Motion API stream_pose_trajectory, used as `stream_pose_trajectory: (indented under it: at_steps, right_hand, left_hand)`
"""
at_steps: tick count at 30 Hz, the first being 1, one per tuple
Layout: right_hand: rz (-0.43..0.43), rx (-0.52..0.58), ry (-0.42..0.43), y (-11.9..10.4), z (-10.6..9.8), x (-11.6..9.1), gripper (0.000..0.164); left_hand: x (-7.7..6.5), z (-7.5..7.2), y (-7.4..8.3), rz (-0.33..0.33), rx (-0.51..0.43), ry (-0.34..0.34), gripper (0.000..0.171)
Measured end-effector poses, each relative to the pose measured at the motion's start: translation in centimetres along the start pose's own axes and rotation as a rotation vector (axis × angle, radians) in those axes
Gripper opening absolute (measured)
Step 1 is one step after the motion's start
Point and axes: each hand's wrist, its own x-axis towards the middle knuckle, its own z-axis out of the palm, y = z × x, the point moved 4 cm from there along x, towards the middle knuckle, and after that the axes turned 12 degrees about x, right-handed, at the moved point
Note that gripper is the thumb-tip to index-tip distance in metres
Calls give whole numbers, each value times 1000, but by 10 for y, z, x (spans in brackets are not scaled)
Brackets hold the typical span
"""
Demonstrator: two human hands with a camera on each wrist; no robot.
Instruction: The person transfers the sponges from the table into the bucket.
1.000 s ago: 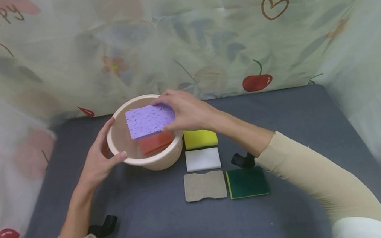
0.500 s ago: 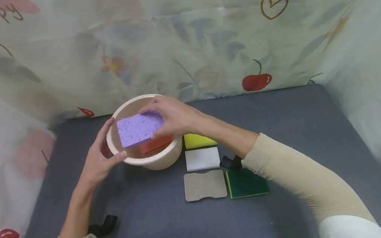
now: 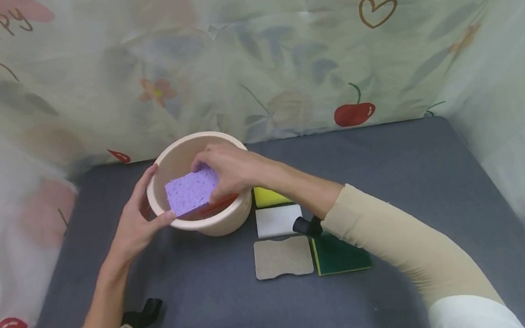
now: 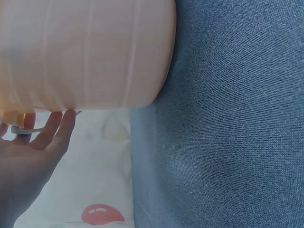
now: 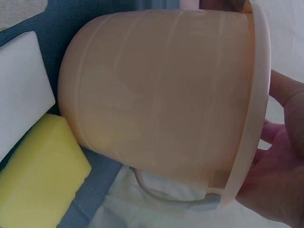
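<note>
A cream bucket stands on the grey table, its handle hanging at the far side in the right wrist view. My left hand holds it at the left, thumb by the near rim and fingers spread along the outer wall. Inside the bucket's mouth, my right hand pinches a purple sponge by its right end, thumb on the near edge. The sponge tilts, with its left corner close to my left thumb. Beneath it lies an orange-red sponge, mostly covered. In the right wrist view the bucket wall hides the purple sponge.
Right of the bucket lie a yellow sponge, a white sponge, a grey-beige pad with notched sides and a green scouring sponge, partly under my right forearm. A patterned curtain hangs behind the table.
My right hand has carried the purple sponge left and lower into the bucket, covering more of the orange-red sponge. My left hand has stayed on the bucket.
</note>
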Motion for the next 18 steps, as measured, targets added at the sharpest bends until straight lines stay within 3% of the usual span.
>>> stream_pose_trajectory:
  at_steps: [18]
  right_hand:
    - [144, -127, -178, -1, 9, 14, 60]
  left_hand:
    - [-1, 2, 0, 1, 5, 9, 96]
